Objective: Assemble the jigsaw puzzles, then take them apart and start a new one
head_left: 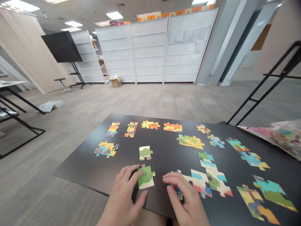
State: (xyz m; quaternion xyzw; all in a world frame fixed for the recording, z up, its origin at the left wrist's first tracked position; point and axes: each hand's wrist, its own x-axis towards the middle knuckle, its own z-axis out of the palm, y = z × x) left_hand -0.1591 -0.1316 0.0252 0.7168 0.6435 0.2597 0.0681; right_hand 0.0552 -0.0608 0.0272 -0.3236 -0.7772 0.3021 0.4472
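Note:
My left hand [128, 191] rests at the near edge of the dark table, fingertips on the left side of a green puzzle piece [146, 177], thumb apart from the fingers. Just beyond lies a smaller green and cream piece [145, 153], separate from it. My right hand [184, 196] is curved over a piece with blue parts [179, 192], which it partly covers; thumb and index fingertip are apart with nothing between them. Right of that hand, a cream, red and blue piece [201, 183] lies beside a cream and green one [218, 182].
Several puzzle pieces lie along the far side of the table [77, 164], including a sun-patterned one [173, 127]. More sit at the right, such as a teal and green piece [275, 193]. A plastic-wrapped bundle [287, 135] is at the right edge.

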